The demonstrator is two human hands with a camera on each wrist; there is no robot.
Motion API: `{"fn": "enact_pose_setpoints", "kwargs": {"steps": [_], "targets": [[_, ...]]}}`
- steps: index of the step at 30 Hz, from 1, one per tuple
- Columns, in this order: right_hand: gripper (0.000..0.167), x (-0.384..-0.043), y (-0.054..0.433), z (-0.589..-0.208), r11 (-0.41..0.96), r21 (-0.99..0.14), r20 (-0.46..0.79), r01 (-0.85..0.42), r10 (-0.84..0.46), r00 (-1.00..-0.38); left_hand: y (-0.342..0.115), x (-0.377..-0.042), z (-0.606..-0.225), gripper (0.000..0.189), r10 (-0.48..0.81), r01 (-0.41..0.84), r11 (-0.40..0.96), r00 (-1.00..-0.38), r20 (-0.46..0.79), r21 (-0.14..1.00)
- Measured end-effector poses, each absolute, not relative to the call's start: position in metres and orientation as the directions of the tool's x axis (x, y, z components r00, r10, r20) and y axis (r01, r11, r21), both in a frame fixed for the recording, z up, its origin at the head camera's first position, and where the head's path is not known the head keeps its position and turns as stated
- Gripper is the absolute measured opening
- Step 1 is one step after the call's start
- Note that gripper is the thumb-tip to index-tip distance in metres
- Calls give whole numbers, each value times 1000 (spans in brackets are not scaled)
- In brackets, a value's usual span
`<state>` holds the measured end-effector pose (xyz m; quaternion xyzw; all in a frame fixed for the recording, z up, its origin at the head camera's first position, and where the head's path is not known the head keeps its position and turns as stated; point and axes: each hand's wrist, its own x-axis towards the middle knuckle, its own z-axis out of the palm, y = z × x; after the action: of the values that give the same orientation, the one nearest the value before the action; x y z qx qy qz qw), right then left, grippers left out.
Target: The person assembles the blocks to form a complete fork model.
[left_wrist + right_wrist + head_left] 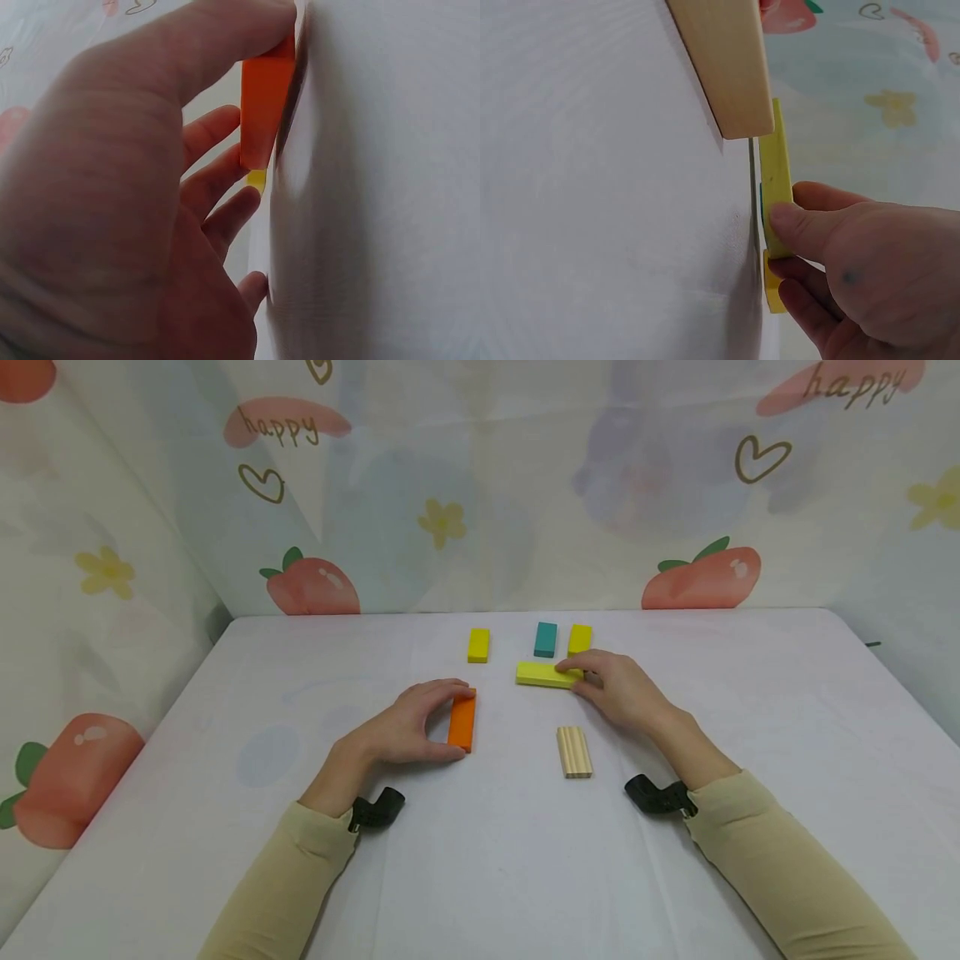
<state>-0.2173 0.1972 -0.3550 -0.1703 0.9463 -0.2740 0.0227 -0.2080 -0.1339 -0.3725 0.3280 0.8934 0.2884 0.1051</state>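
Note:
My left hand holds an orange block by its two ends, thumb at the near end and a finger at the far one. In the left wrist view the orange block runs away from the thumb, close to the white cloth. Farther right, my right hand pinches the right end of a long yellow-green block, which lies crosswise. The right wrist view has thumb and fingers on either side of that yellow-green block. Whether either block touches the table is hard to tell.
A grooved, natural-wood block lies between the hands, nearer me. Toward the back are a yellow block, a teal block and another yellow block partly behind the right hand. A patterned curtain stands behind the table.

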Motion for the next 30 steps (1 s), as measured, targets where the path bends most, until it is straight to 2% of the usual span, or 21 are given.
{"fn": "enact_pose_setpoints", "kwargs": {"steps": [12, 30], "targets": [[37, -218, 193, -350, 778, -549, 40, -305, -340, -939, -132, -208, -373, 74, 626, 509, 621, -780, 14, 596], [38, -219, 187, -349, 770, -557, 45, -311, -346, -937, -110, -210, -369, 75, 640, 516, 610, -768, 9, 601]]}}
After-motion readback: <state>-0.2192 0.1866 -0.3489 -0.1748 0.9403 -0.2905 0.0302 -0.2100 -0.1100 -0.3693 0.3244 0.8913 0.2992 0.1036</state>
